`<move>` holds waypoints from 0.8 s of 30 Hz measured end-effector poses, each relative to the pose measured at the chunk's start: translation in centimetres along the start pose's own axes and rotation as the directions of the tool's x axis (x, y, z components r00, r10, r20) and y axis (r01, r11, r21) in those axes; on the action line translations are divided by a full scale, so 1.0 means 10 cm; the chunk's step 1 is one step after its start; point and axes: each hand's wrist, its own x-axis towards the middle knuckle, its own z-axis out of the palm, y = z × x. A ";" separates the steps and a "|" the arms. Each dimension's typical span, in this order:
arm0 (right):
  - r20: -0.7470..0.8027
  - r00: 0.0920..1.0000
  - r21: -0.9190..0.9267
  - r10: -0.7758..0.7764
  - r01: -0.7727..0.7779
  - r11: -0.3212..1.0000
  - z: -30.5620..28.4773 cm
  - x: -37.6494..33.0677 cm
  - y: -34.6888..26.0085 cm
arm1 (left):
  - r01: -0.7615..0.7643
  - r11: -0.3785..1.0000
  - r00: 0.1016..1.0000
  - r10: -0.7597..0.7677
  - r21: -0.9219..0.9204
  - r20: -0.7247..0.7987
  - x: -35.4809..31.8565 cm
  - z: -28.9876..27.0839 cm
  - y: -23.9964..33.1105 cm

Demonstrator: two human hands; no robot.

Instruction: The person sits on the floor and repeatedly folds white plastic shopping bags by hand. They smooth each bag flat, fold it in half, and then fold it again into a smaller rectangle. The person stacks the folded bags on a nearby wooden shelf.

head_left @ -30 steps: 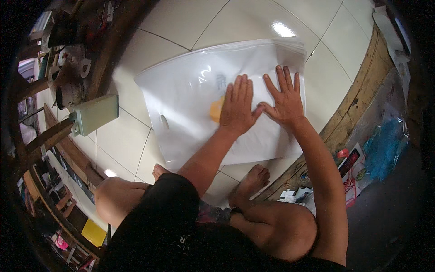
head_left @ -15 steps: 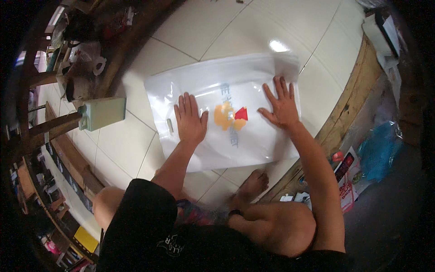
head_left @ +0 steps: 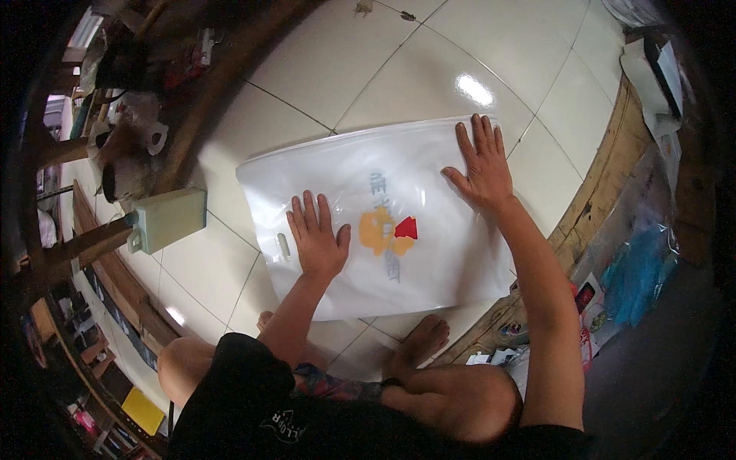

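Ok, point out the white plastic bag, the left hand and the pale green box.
white plastic bag point(head_left: 429, 165), head view, bare upper panel.
left hand point(head_left: 317, 239), head view, back of hand.
pale green box point(head_left: 170, 218), head view, top face.

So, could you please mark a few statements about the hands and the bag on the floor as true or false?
1. Both hands lie flat on the bag. True.
2. The left hand holds the green box. False: the box sits apart on the floor, left of the bag.
3. The right hand rests near the bag's far right corner. True.
4. The bag is crumpled into a ball. False: it is spread flat.
5. An orange and red print shows between the hands. True.
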 end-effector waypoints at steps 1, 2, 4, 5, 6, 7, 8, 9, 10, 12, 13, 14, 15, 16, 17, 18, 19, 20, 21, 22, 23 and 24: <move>0.006 1.000 0.004 -0.001 0.001 1.000 -0.02 0.01 -0.01 | 0.004 1.000 1.000 -0.004 -0.002 -0.014 0.01 0.01 0.00; 0.012 1.000 0.007 -0.001 0.001 1.000 -0.02 0.01 -0.01 | -0.048 0.996 0.996 0.042 -0.080 -0.076 0.05 0.05 0.04; 0.036 0.999 0.008 0.012 -0.012 1.000 0.00 0.02 -0.01 | -0.168 0.957 0.970 0.118 -0.236 -0.213 0.26 0.09 0.31; 0.047 0.999 0.009 0.014 -0.015 1.000 0.00 0.01 0.01 | -0.241 0.912 0.969 0.204 -0.332 -0.142 0.50 -0.09 0.57; 0.053 0.999 0.020 0.012 -0.013 1.000 0.00 0.01 0.01 | -0.296 0.853 0.954 0.289 -0.429 -0.083 0.76 -0.21 0.86; 0.050 0.999 0.036 -0.003 0.001 0.999 -0.03 0.04 -0.02 | -0.376 0.840 0.925 0.362 -0.390 -0.113 0.90 -0.16 1.10; 0.046 0.999 0.044 -0.011 0.009 0.999 -0.07 0.07 -0.02 | -0.460 0.814 0.887 0.439 -0.353 -0.144 1.04 -0.10 1.32; 0.051 0.999 0.024 -0.014 0.013 1.000 -0.08 0.09 -0.02 | -0.464 0.828 0.885 0.447 -0.315 -0.130 1.16 -0.03 1.44; 0.061 0.998 0.005 -0.014 0.014 1.000 -0.08 0.08 -0.02 | -0.467 0.839 0.884 0.455 -0.280 -0.111 1.24 0.05 1.54; 0.055 0.998 0.009 -0.011 0.011 1.000 -0.07 0.08 -0.01 | -0.440 0.851 0.896 0.438 -0.286 -0.072 1.28 0.13 1.54; 0.040 0.999 0.032 -0.008 0.007 0.999 -0.06 0.07 0.00 | -0.408 0.852 0.908 0.416 -0.328 -0.050 1.26 0.14 1.49; 0.024 1.000 0.055 -0.006 0.005 0.998 -0.05 0.07 0.00 | -0.373 0.852 0.920 0.391 -0.367 -0.026 1.24 0.14 1.43; 0.034 0.999 0.052 0.005 -0.006 0.999 -0.06 0.07 0.00 | -0.367 0.866 0.921 0.389 -0.339 -0.005 1.22 0.12 1.35; 0.043 0.999 0.049 0.014 -0.016 0.999 -0.07 0.07 -0.01 | -0.360 0.880 0.923 0.384 -0.310 0.017 1.19 0.10 1.26; 0.052 0.998 0.046 0.023 -0.026 0.999 -0.07 0.07 -0.02 | -0.353 0.892 0.925 0.378 -0.281 0.038 1.16 0.07 1.15; 0.062 0.998 0.040 0.027 -0.030 0.999 -0.08 0.07 -0.03 | -0.324 0.913 0.936 0.348 -0.248 0.058 1.13 0.04 1.04; 0.072 0.997 0.031 0.032 -0.035 0.999 -0.09 0.07 -0.03 | -0.296 0.930 0.945 0.319 -0.218 0.077 1.08 0.03 0.91; 0.082 0.996 0.022 0.038 -0.040 0.999 -0.08 0.08 -0.03 | -0.268 0.945 0.953 0.289 -0.186 0.094 1.04 0.02 0.78; 0.078 0.996 0.019 0.033 -0.034 0.999 -0.07 0.08 -0.03 | -0.237 0.958 0.962 0.255 -0.162 0.099 0.98 0.01 0.62; 0.075 0.997 0.014 0.029 -0.030 0.999 -0.06 0.08 -0.02 | -0.208 0.968 0.970 0.223 -0.139 0.102 0.92 -0.01 0.46; 0.072 0.997 0.009 0.025 -0.026 1.000 -0.06 0.07 -0.01 | -0.159 0.981 0.978 0.172 -0.110 0.120 0.87 -0.04 0.31; 0.078 0.997 0.009 0.029 -0.030 1.000 -0.06 0.08 -0.02 | -0.109 0.991 0.984 0.119 -0.078 0.134 0.83 -0.06 0.16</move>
